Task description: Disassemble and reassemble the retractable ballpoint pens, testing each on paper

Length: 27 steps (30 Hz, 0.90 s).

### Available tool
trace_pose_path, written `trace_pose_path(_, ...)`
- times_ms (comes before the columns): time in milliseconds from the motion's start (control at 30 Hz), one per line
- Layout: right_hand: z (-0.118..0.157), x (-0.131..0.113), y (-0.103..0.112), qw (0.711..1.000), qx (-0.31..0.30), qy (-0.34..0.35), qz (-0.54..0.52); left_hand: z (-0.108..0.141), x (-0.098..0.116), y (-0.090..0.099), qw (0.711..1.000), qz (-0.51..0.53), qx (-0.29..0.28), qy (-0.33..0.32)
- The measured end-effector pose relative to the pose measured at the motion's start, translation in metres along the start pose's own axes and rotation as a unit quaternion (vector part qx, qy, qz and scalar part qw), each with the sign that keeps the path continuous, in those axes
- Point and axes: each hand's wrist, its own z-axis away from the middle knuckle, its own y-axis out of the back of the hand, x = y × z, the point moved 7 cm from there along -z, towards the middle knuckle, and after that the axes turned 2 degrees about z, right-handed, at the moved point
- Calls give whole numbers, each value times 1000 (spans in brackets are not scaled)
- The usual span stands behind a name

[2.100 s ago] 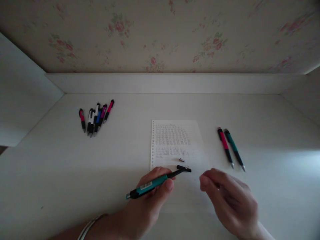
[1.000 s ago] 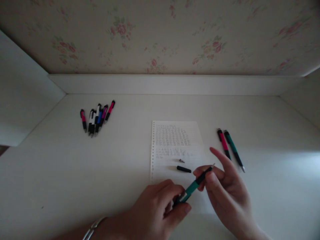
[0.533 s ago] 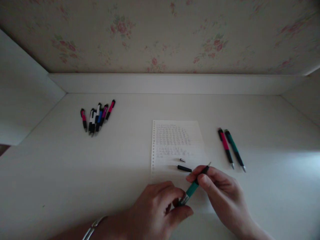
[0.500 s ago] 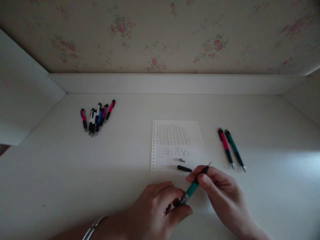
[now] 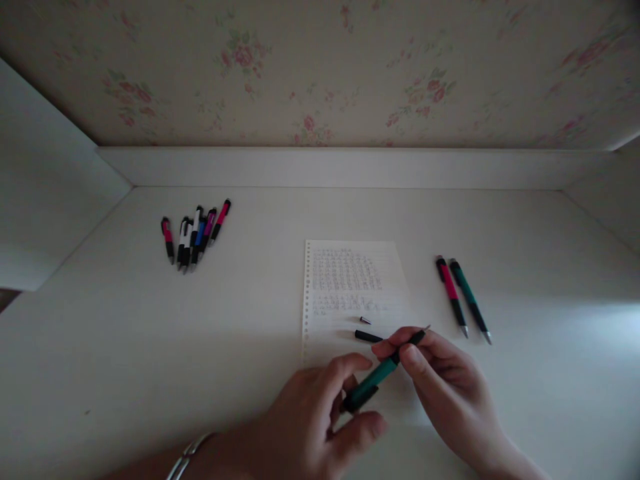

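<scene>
A green and black ballpoint pen (image 5: 374, 381) slants over the lower part of a handwritten sheet, its thin refill tip bare at the upper right. My right hand (image 5: 445, 387) pinches it by the black front section between thumb and fingers. Around the clip end, my left hand (image 5: 325, 413) has thumb and index finger spread apart; whether its curled fingers touch the pen I cannot tell. Close by on the ruled paper (image 5: 350, 267) lie a small silver pen tip (image 5: 365, 321) and a black grip sleeve (image 5: 369, 337), the sleeve's right end near my right fingertips.
To the right, a pink pen (image 5: 453, 297) and another green pen (image 5: 471, 301) lie side by side. Several pens (image 5: 195, 237) in pink, white, blue and purple are grouped at the far left of the white desk (image 5: 200, 347). A floral wall rises behind.
My left thumb and index finger have parted from the pen's rear end, where the black clip now shows. The pen's tip has shifted slightly right in my right hand.
</scene>
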Motion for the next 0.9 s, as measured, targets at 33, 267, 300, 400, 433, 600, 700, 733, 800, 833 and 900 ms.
trace_pose_path(33,0,-2,0,1000,2,3,8,0,-4,-1,1000,13,-2,21)
trace_pose_path(267,-2,-4,-1,999,2,11,47,-2,-1,2,999,-18,12,36)
trace_pose_path(300,-1,-4,-2,999,0,9,49,-3,0,3,999,-28,12,30)
trace_pose_path(400,-1,-4,-3,999,-5,10,40,-4,4,3,999,-36,4,14)
trace_pose_path(433,-2,-4,-3,999,-5,12,32,-4,5,3,999,-34,6,9)
trace_pose_path(600,-4,-5,-4,1000,-5,5,-14,-2,2,3,1000,2,21,17)
trace_pose_path(700,-5,-7,-3,1000,1,11,-13,0,-10,-1,997,14,4,81)
trace_pose_path(733,-5,-8,-3,1000,6,15,-5,1,-13,-2,996,11,3,93)
trace_pose_path(800,-4,-10,-3,1000,10,22,17,1,-13,-2,996,-5,5,84)
trace_pose_path(833,-4,-10,-3,999,10,23,29,1,-11,-1,997,-18,10,71)
trace_pose_path(900,-4,-10,-3,998,8,24,49,0,-7,1,998,-44,23,41)
